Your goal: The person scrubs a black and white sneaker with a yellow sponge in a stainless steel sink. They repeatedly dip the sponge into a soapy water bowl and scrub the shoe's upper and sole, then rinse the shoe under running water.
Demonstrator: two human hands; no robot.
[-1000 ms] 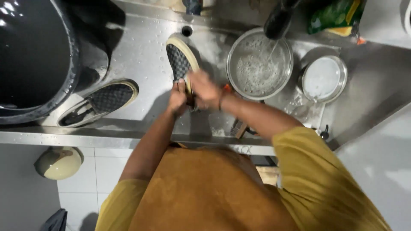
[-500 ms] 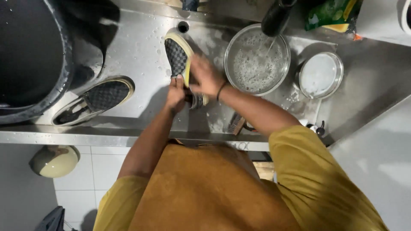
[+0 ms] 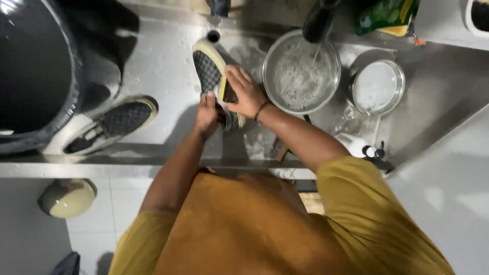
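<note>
Both hands on one checkered slip-on shoe (image 3: 210, 71) over the wet steel bench (image 3: 163, 66). My right hand (image 3: 244, 94) lies across the shoe's opening near the heel, fingers closed over the rim; a dark band sits on that wrist. My left hand (image 3: 206, 113) grips the heel end from below, fingers wrapped round it. The shoe points away from me, toe toward the back wall, pale yellow sole edge turned up on its left side. Its mate, the second checkered shoe (image 3: 113, 125), lies well apart to the left, flat on the bench, just beside a large dark tub (image 3: 35, 76). To the right of the held shoe stands a round steel bowl (image 3: 300, 71) full of foamy water, touching or nearly touching my right hand's knuckles. Further right, a smaller steel pot (image 3: 377, 86) holds white liquid. A green packet (image 3: 387, 15) sits at the back edge. Bench surface is splashed all round.
</note>
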